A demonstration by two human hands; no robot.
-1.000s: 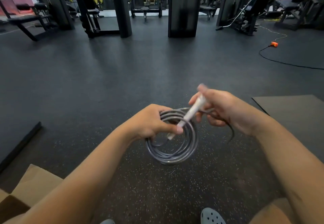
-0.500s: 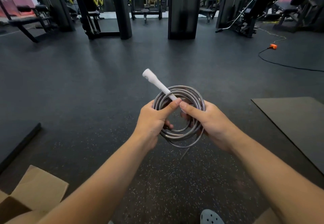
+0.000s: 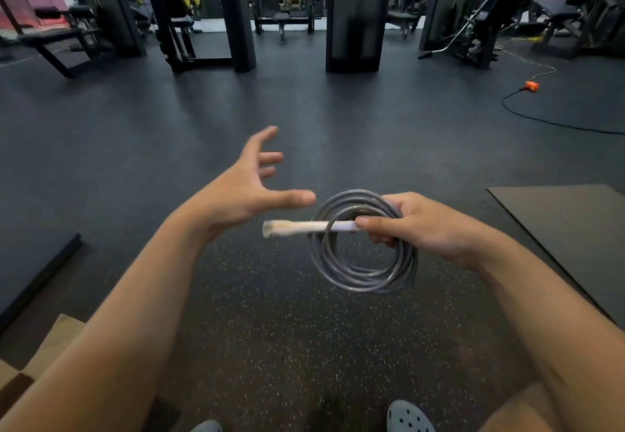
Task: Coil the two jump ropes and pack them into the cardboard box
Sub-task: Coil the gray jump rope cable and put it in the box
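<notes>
The left hand point(image 3: 243, 191) has let go of the rope point(image 3: 363, 259) and now hangs spread-fingered beside it, holding nothing. The right hand point(image 3: 419, 225) alone grips the coil and its white handle point(image 3: 304, 227) above the floor point(image 3: 270, 330). The handle lies level, its free end pointing left. The box point(image 3: 50, 347) at lower left shows only flaps; its inside is hidden.

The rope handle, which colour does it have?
White, against the grey rope; the handle shows best in the head view.
</notes>
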